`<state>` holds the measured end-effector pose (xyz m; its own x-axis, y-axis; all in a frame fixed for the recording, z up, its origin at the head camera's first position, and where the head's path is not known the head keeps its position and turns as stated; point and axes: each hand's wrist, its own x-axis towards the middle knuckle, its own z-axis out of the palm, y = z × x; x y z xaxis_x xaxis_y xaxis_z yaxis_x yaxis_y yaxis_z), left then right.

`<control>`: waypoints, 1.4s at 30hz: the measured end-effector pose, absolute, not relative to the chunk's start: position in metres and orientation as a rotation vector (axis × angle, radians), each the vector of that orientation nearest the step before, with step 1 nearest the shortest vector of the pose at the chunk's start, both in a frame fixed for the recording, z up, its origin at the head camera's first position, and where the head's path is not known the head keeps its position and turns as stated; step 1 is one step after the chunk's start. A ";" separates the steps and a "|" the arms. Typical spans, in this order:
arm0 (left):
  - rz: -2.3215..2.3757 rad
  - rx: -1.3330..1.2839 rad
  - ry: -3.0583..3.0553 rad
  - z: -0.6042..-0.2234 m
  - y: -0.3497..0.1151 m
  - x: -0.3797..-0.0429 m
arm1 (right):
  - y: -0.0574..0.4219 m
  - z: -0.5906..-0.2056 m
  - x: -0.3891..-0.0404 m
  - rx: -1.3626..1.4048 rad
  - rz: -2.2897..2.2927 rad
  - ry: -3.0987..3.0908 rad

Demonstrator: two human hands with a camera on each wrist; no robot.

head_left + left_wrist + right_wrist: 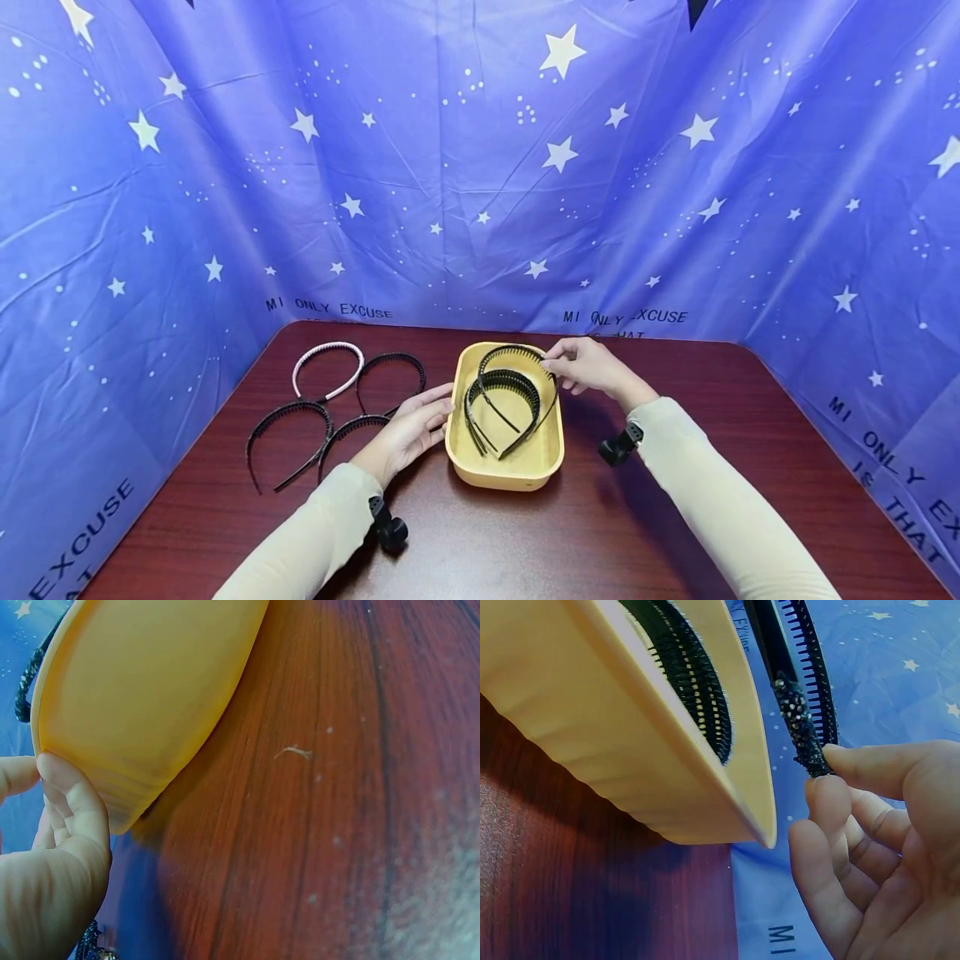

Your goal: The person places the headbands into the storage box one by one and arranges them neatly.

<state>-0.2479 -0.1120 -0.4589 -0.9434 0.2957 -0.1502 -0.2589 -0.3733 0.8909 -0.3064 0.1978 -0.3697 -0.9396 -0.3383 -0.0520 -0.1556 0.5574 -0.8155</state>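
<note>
In the head view, a yellow plastic bin [504, 480] stands on the table with black toothed headbands [512, 380] nested inside. My left hand [408, 427] is at its left side; in the left wrist view, thumb and forefinger pinch the rim of the bin [150, 690]. Over the right part of the bin, my right hand [596, 368] pinches a black headband. The right wrist view shows this headband [796, 712], with glittery trim and comb teeth, held by thumb and fingertips above the rim. How many headbands lie in the bin I cannot tell.
Left of the bin lie a white headband [298, 367] and black ones, one at the back [393, 357], one at the front left [292, 407] and one partly behind my left hand [352, 423]. A blue star-printed curtain [480, 167] borders the dark red wooden table [675, 500].
</note>
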 end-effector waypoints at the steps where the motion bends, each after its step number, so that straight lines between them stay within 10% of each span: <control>1: 2.357 0.051 1.519 -0.459 -0.112 -0.248 | 0.196 -0.371 -0.307 -0.419 -1.317 2.595; 42: 2.361 0.048 1.514 -0.459 -0.111 -0.248 | 0.174 -0.390 -0.316 -0.423 -1.056 2.691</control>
<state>-0.2484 -0.1114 -0.4593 -0.9434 0.2960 -0.1499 -0.2597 -0.3779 0.8887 -0.3160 0.1741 -0.3899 -0.9346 -0.3422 -0.0974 -0.1846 0.7005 -0.6894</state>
